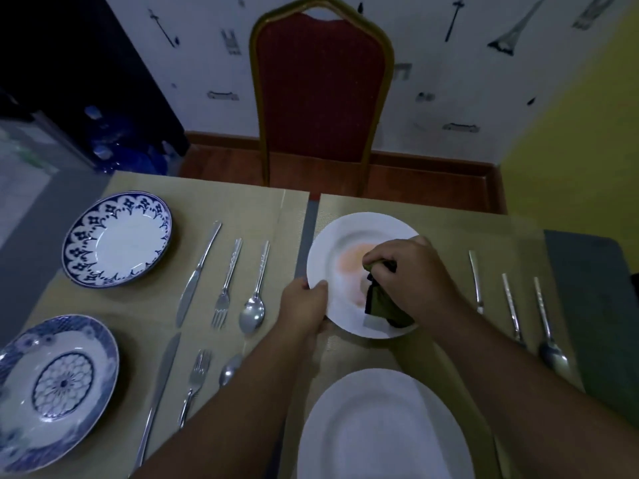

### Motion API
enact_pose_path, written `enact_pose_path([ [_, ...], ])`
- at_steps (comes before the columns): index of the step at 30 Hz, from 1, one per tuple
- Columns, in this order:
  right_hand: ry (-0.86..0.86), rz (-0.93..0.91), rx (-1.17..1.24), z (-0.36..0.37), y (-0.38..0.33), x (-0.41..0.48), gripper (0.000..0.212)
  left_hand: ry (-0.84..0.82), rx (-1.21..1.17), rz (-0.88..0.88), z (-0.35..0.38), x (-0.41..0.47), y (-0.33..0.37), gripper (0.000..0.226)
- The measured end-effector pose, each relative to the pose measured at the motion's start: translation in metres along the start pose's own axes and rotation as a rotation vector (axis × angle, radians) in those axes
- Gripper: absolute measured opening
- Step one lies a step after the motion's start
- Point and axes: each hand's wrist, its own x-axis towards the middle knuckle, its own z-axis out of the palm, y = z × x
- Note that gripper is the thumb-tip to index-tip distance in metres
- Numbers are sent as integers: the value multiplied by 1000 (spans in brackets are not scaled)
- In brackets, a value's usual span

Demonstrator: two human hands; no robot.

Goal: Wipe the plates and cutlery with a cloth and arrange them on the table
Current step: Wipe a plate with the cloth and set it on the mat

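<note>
Wiping looks midway: your right hand [411,271] grips the cloth [383,302] on the white plate [349,229], your left hand [304,305] pinches its rim, and a pink smear [352,261] lies just beyond your right fingertips.

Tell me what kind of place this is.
Likely a dining room, perhaps a restaurant: placemats laid with plates and cutlery in matching sets, and a red banquet-style chair behind them.
</note>
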Motion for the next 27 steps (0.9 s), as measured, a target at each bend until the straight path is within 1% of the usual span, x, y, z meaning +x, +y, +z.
enact_pose_path([
  [1,-9,18,-26,7,2,4,28,-41,-61,-31,-1,2,-1,19],
  [3,-64,24,-100,22,5,6,27,-112,-114,-34,-2,4,-4,22],
  [5,-164,-1,-156,27,7,4,32,-156,-157,-31,-4,2,-6,23],
  [6,-244,-3,-183,25,7,3,44,-168,-201,-53,-6,0,-6,22],
  [9,-554,84,-185,-2,4,-5,97,-171,-273,-102,-14,-8,-8,20],
  [10,-618,91,-167,-12,3,-11,108,-167,-274,-97,-17,-12,-8,20],
  [12,-643,62,-134,-30,0,-28,114,-172,-286,-74,-22,-26,-7,21],
  [14,-568,-17,-146,-41,-9,-49,109,-203,-335,-63,-25,-45,-4,24],
  [16,-453,-159,-197,-42,-18,-70,98,-236,-351,-57,-24,-69,-8,26],
  [19,-317,-310,-231,-33,-31,-92,77,-222,-240,-4,-17,-107,-31,31],
  [21,-197,-315,-250,-34,-35,-99,63,-154,-255,9,-11,-135,-46,32],
  [23,-114,-265,-246,-45,-33,-109,55,-78,-337,18,-7,-160,-55,30],
  [25,-86,-218,-213,-59,-26,-135,52,-22,-376,39,-6,-177,-60,29],
  [27,-100,-233,-164,-68,-22,-173,53,-9,-333,68,-3,-190,-65,29],
])
